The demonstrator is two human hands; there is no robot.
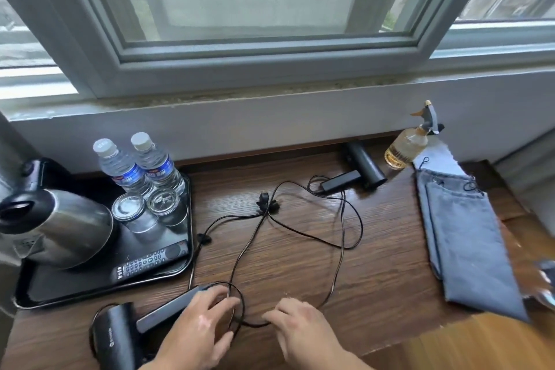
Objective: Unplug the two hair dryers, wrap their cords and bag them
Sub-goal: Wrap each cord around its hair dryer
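Wrapping looked to be the step in hand: the farther plug (266,204) and the nearer plug (204,239) both lay loose on the wooden surface (300,273) beyond the grips, so unplugging seemed done. The left grip (201,324) was curled over the handle end of the near hair dryer (115,339), holding a loop of its cord (242,308) there. The right grip (303,330), just beside it, had its fingertips pressed together on the same cord. The rest of the cord trailed away from both grips in tangled slack, crossing the cord of the far hair dryer (365,167), which lay untouched well beyond the right grip. The grey-blue fabric bags (468,243) lay far out on the right grip's side. Next, I judged, the slack had to be drawn in loop by loop without dragging the other cord along.
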